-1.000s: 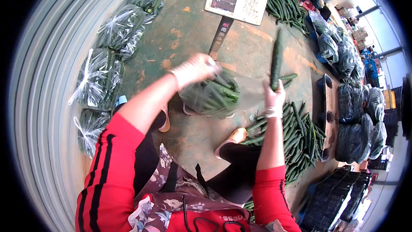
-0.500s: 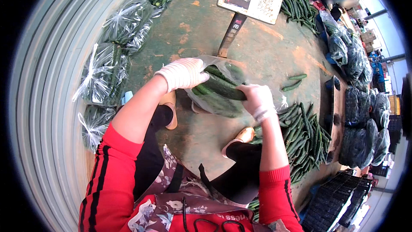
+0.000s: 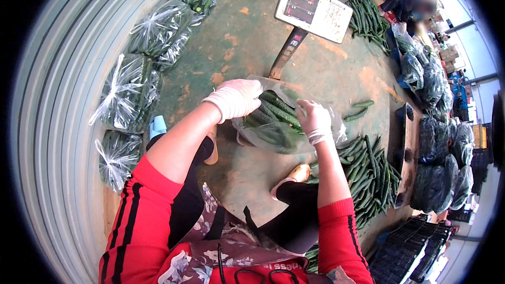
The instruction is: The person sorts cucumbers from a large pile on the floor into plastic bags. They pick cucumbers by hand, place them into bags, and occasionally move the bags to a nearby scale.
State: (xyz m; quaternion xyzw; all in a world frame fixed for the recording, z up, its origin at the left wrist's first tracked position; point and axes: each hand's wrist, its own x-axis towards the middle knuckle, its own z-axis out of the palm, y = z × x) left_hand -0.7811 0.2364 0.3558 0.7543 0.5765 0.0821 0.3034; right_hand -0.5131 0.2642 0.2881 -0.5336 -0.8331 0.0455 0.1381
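Observation:
A clear plastic bag (image 3: 279,138) filled with cucumbers (image 3: 278,109) lies on the scale below the display, its mouth open upward. My left hand (image 3: 236,98), in a white glove, is closed on the bag's left rim beside the cucumbers. At the other side, my gloved right hand (image 3: 315,119) has its fingers pinched together at the bag's right rim. Loose film of the bag shows to the right of that hand. The scale's display (image 3: 314,10) stands on a post beyond the bag; the bag hides most of the weighing plate.
A heap of loose cucumbers (image 3: 368,179) lies on the floor at my right, with two single cucumbers (image 3: 360,110) farther off. Tied bags (image 3: 126,92) line the ribbed wall at left. More bags (image 3: 436,142), black crates (image 3: 405,247) and people are at right and far right.
The cucumber that my right hand held is now down among the others in the bag, and that hand is at the bag's rim. My left hand has shifted slightly right and nearer.

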